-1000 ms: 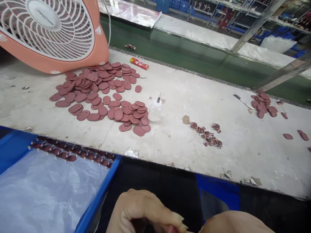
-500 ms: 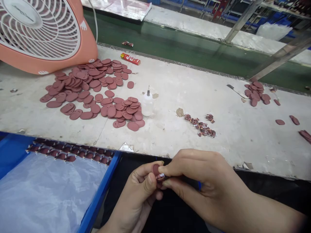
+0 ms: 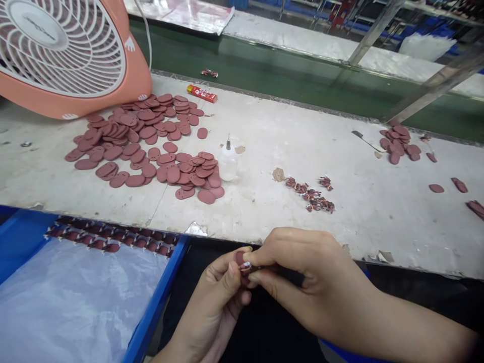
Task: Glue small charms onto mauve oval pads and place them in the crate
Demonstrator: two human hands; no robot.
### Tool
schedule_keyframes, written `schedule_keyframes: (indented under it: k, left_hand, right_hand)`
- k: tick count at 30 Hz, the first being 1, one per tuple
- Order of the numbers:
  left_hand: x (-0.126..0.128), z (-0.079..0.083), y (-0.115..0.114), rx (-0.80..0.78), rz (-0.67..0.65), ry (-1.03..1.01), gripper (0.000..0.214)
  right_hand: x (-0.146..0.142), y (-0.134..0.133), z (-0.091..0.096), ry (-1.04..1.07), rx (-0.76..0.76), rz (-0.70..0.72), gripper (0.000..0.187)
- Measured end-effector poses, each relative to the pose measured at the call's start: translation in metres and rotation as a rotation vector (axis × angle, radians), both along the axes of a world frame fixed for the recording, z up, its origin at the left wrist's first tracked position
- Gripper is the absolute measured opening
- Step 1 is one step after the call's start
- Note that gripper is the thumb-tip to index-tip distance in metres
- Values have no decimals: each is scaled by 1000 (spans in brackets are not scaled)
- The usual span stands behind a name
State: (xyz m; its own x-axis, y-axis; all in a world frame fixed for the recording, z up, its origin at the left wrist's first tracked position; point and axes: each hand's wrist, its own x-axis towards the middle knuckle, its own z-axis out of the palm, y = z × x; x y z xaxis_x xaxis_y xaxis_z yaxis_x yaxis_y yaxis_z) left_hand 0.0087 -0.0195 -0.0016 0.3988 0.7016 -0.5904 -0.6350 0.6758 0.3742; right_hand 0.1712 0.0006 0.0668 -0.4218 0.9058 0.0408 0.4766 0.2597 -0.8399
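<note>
Within left hand (image 3: 215,302), maroon oval piece (image 3: 239,258)

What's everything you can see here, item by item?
desk fan: one, peach with white grille, far left of the bench.
oval pads: dozens, maroon, heaped left of centre, a smaller heap at right.
squeeze bottle: one, translucent white, beside the pads.
small box: one, red and yellow, near the bench's far edge.
small pieces: a loose cluster, maroon, right of the bottle.
workbench: one, whitish, scuffed, across the view.
crate: one, blue, plastic-lined, near left.
left hand: one, bare, pinching a small maroon piece.
right hand: one, bare, its fingers on the same piece.
</note>
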Motion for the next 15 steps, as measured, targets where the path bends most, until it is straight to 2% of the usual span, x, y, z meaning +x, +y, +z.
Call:
schedule_keyframes:
  k: [15]
  left_hand:
    - [-4, 4, 3, 25, -16, 23, 13]
  right_hand:
    - [-3, -2, -6, 32, 67, -15, 17]
